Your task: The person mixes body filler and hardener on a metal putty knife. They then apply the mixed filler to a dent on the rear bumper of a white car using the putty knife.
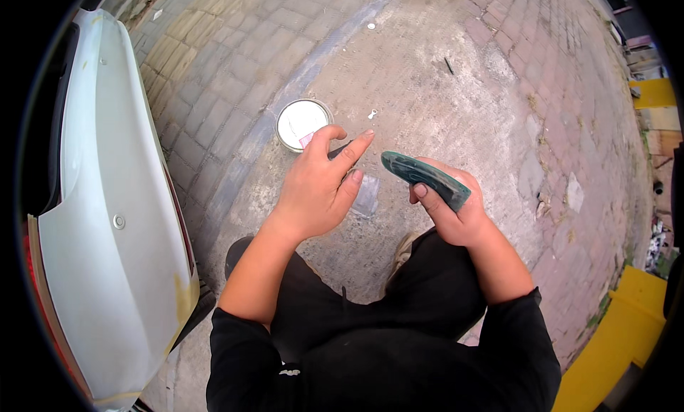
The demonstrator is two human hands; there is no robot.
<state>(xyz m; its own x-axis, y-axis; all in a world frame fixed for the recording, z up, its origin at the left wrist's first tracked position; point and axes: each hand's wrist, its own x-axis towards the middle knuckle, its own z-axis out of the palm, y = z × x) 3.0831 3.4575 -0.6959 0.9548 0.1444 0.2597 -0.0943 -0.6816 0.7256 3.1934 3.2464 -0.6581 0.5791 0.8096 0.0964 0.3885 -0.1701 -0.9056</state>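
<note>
My left hand (320, 184) has its fingers curled around a thin dark piece (336, 152), mostly hidden; its index finger points forward. My right hand (449, 205) grips a long, curved dark-green plastic piece (425, 177) with dark smears on it, thumb underneath near the edge. Just beyond my left hand, a round tin with a white top (301, 121) rests on the concrete, a pink patch partly behind the fingers. A greyish translucent square piece (366, 200) lies below my left fingertips. A small silvery piece (372, 114) is on the ground beside the tin.
A white car body part (114, 284) with yellowish patches stands close on my left. Yellow structures (605, 341) line the right edge. The ground is concrete (427, 70) and paving bricks (192, 91), with a small dark stick (449, 66) farther forward. My legs are bent below my hands.
</note>
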